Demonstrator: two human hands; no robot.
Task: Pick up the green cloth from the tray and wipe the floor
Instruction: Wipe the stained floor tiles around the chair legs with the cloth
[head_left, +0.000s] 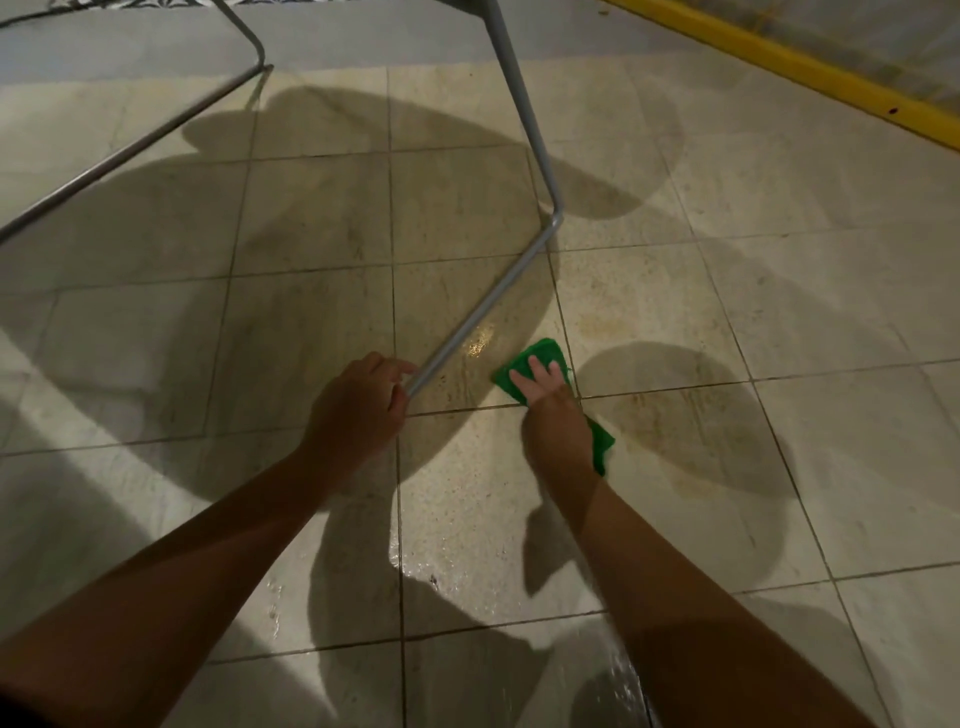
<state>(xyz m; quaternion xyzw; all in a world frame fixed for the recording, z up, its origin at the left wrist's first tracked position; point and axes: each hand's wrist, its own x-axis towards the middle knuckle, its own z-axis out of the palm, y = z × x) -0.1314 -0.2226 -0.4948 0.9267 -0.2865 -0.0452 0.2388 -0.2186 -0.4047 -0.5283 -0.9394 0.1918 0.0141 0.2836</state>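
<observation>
Head view. Pressing the green cloth (540, 358) flat on the floor (675, 260), right of centre, with straight fingers (535, 366) of the right hand (550, 415). Gripping the near end of a metal frame (483, 312) in the curled left hand (358, 410), just left of the cloth.

Risks, judging from here:
- Slipping on the wet shine nearer in.
- Bunching the trailing corner under the wrist.
- Knocking knuckles on the frame.

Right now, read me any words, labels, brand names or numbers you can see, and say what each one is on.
None: no word, number or sign can be read in this view.
green cloth: plain, no label showing.
grey metal frame: bare, no brand mark.
yellow strip: no lettering.
</observation>
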